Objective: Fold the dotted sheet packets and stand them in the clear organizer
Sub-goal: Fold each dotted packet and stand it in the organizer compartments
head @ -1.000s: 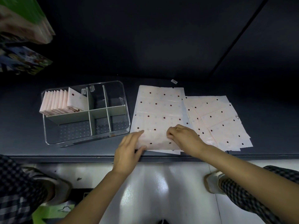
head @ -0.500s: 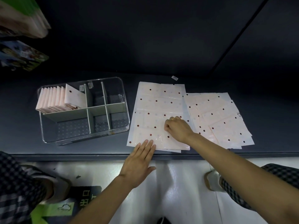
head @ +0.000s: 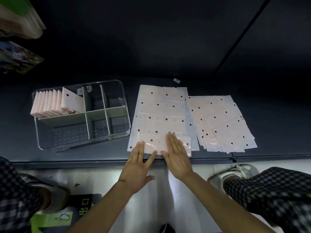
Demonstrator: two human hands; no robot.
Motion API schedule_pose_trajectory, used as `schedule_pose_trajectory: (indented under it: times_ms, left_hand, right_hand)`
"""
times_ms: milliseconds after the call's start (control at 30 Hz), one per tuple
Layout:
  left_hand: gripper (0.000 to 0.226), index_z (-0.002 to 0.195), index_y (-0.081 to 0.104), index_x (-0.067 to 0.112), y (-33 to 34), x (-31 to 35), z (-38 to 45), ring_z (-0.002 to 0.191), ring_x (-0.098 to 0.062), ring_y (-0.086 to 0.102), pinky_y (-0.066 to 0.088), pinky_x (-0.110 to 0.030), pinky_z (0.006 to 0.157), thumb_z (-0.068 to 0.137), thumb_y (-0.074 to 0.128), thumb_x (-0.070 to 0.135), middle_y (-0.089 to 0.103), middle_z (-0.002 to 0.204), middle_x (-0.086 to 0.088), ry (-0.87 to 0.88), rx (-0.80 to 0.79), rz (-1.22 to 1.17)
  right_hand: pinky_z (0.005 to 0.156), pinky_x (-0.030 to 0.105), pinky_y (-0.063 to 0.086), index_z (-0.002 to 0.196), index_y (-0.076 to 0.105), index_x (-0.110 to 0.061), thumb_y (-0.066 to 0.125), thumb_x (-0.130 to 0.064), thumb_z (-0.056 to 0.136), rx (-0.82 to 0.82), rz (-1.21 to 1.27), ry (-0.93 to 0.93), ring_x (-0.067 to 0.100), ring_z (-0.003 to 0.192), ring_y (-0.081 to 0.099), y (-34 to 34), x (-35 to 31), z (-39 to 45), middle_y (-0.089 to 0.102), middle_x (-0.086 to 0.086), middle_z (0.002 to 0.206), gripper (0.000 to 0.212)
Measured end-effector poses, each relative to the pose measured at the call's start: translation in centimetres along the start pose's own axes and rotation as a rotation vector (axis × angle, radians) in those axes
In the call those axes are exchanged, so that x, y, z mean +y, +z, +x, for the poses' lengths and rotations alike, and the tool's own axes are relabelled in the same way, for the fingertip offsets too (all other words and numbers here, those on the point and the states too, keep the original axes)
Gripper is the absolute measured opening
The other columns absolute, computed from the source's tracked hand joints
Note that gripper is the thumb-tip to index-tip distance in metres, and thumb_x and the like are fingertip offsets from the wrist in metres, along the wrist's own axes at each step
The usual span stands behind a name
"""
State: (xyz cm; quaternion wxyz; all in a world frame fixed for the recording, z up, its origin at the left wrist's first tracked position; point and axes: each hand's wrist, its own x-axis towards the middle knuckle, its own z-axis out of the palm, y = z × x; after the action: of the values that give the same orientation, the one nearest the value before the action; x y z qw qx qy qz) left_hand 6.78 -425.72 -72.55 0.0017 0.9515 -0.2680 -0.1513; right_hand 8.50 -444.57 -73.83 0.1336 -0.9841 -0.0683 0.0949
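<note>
A long pale pink dotted sheet [head: 161, 113] lies flat on the dark shelf, its near end folded over once. My left hand [head: 138, 163] lies flat with straight fingers on the sheet's near left corner. My right hand [head: 176, 153], a ring on one finger, presses flat on the folded near strip. A fanned pile of more dotted sheets [head: 222, 123] lies just to the right. The clear organizer [head: 122, 101] stands at the left, with several folded packets [head: 55, 103] upright in its back left compartment.
The shelf's front edge [head: 101, 163] runs just under my hands. A small label [head: 176, 80] lies behind the sheets. Coloured packages [head: 16, 59] hang at the upper left. Shoes and checked trousers [head: 269, 190] stand on the white floor below.
My right hand uncurled and came down flat on the folded near strip. My left hand slid up a little onto the sheet's near corner.
</note>
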Motion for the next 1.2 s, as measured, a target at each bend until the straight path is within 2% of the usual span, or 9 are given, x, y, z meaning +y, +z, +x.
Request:
schedule_pose_trajectory:
  times_ms: [133,300,500,733,900,967,1033,1100,1200]
  left_hand:
    - [0.089,0.143,-0.027,0.027,0.1,0.0,0.1,0.129,-0.038,-0.04,-0.02,-0.042,0.109,0.089,0.031,0.068,-0.037,0.143,-0.026,-0.013,-0.002,-0.012]
    - [0.09,0.142,-0.028,0.028,0.3,0.0,0.2,0.13,-0.038,-0.038,-0.019,-0.043,0.109,0.088,0.032,0.069,-0.037,0.143,-0.025,-0.013,-0.008,-0.032]
    - [0.087,0.148,-0.016,0.029,0.2,-0.3,0.2,0.135,-0.036,-0.033,-0.016,-0.04,0.11,0.089,0.036,0.066,-0.035,0.145,-0.022,-0.006,0.001,-0.088]
    - [0.081,0.15,-0.006,0.03,-0.4,-0.1,0.1,0.139,-0.035,-0.028,-0.017,-0.039,0.11,0.09,0.036,0.065,-0.028,0.151,-0.021,-0.02,0.009,-0.119]
    - [0.072,0.151,0.013,0.022,-1.6,-0.2,0.1,0.144,-0.028,-0.016,-0.018,-0.04,0.113,0.094,0.038,0.058,-0.011,0.158,-0.011,-0.049,0.125,-0.206]
    - [0.069,0.145,0.034,0.014,-2.4,-0.2,-0.1,0.145,-0.028,0.013,0.002,-0.044,0.117,0.089,0.056,0.049,0.02,0.156,-0.011,0.019,0.231,-0.218]
    - [0.066,0.126,0.058,0.011,-2.7,-0.1,-0.3,0.127,-0.028,0.05,0.036,-0.045,0.107,0.071,0.079,0.041,0.055,0.134,-0.009,0.097,0.341,-0.225]
    - [0.064,0.112,0.068,0.012,-2.7,0.2,-0.4,0.107,-0.022,0.064,0.051,-0.037,0.093,0.058,0.088,0.037,0.067,0.115,-0.004,0.128,0.417,-0.246]
    - [0.055,0.103,0.072,0.013,-2.2,0.4,-0.6,0.09,-0.017,0.067,0.055,-0.026,0.079,0.054,0.09,0.03,0.069,0.1,0.001,0.137,0.466,-0.273]
  right_hand:
    - [0.115,0.022,-0.012,0.149,-0.007,-0.012,0.021,-0.043,0.1,-0.007,0.046,0.119,0.005,0.141,-0.017,-1.3,3.6,-0.8,-0.009,0.0,0.158,0.064]
    - [0.116,0.029,0.018,0.144,0.033,-0.008,0.047,-0.03,0.097,0.143,0.077,0.135,0.023,0.139,0.028,-3.9,3.8,0.8,0.032,0.007,0.15,0.053]
    - [0.096,0.033,0.038,0.123,0.05,-0.016,0.059,-0.028,0.09,-0.117,0.019,0.073,0.023,0.115,0.045,-6.1,2.7,4.6,0.049,0.005,0.125,0.036]
    - [0.084,0.03,0.036,0.108,0.058,-0.014,0.058,-0.034,0.09,-0.374,-0.05,0.115,0.022,0.106,0.043,-7.6,2.4,6.7,0.056,0.005,0.109,0.027]
    - [0.075,0.029,0.041,0.101,0.054,-0.009,0.058,-0.025,0.091,-0.418,0.167,0.21,0.022,0.091,0.051,-8.3,1.8,6.0,0.054,0.003,0.099,0.019]
    - [0.071,0.026,0.038,0.094,0.052,-0.01,0.06,-0.022,0.09,-0.381,0.314,0.295,0.02,0.085,0.05,-8.3,1.3,5.0,0.052,0.002,0.092,0.015]
    - [0.065,0.025,0.039,0.083,0.052,-0.009,0.062,-0.016,0.089,-0.365,0.558,0.436,0.018,0.076,0.052,-8.0,0.5,3.6,0.054,0.003,0.084,0.013]
    - [0.057,0.024,0.044,0.077,0.055,-0.009,0.062,-0.008,0.089,-0.394,0.915,0.61,0.017,0.067,0.057,-7.5,-0.3,1.9,0.06,0.006,0.079,0.013]
    - [0.058,0.028,0.051,0.089,0.061,-0.003,0.058,-0.002,0.09,-0.477,1.283,0.77,0.022,0.075,0.063,-6.7,-1.3,-0.1,0.065,0.012,0.087,0.002]
